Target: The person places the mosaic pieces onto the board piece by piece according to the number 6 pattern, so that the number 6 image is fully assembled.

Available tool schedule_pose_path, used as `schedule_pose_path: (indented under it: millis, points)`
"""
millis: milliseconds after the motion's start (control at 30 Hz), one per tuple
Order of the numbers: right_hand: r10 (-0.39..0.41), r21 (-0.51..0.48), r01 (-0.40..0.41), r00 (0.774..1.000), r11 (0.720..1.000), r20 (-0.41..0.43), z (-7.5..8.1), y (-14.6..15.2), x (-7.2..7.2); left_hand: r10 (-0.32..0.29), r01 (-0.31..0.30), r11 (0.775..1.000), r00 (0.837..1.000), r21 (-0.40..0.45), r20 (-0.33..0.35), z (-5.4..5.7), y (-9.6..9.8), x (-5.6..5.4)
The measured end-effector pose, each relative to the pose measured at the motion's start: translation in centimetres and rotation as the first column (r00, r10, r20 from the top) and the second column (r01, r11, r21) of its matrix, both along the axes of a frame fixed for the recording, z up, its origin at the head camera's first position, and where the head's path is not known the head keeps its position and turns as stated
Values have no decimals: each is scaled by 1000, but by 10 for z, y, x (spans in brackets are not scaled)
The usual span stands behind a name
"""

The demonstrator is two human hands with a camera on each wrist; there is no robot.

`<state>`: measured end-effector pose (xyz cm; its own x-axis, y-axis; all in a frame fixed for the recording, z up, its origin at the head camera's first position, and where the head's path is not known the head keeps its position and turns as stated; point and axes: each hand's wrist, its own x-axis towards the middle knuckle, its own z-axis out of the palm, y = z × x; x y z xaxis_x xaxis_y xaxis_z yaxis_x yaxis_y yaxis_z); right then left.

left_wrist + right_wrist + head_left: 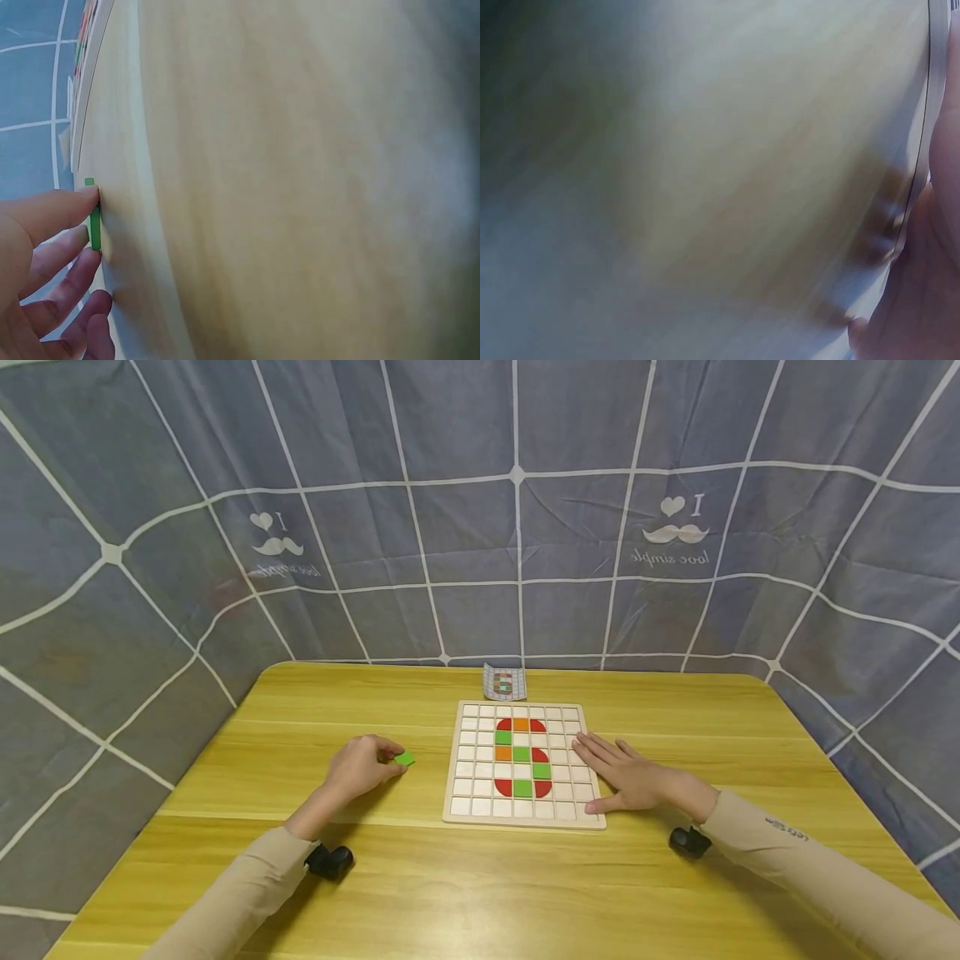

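Left of the board, my left hand pinches a green square tile between thumb and fingers. The left wrist view shows the same green tile edge-on at the fingertips, close to the tabletop. My right hand rests with straight, spread fingers on the right edge of a wooden grid board. Red rounded pieces, green squares and orange squares lie in the board's middle cells and form a curved figure. In the right wrist view, the right hand shows only at the right edge, beside the board's rim.
A small printed pattern card with a similar coloured figure stands just behind the board. The yellow wooden table ends at a grey curtain with white lines. A black wrist device sits under each sleeve cuff.
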<state>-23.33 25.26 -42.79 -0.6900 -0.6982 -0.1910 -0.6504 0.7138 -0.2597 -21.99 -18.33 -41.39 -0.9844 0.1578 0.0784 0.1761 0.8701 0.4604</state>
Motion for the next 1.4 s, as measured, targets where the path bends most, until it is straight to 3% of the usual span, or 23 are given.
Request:
schedule_pose_path:
  millis: [333,600,967,1400]
  points:
    - [5,-10,-5,1000,1000,2,0,1,2,18,-17,1000,999,-19,45,2,2,-1]
    - [12,-34,-12,1000,999,-16,-5,2,0,11,-11,1000,1000,-23,16,0,3,0]
    - [28,-38,-28,999,999,-25,-2,1,1,5,-5,1000,1000,-26,5,2,8,-1]
    - [10,-11,-10,1000,1000,-14,0,0,0,-29,29,1000,999,-9,-20,7,32,-7]
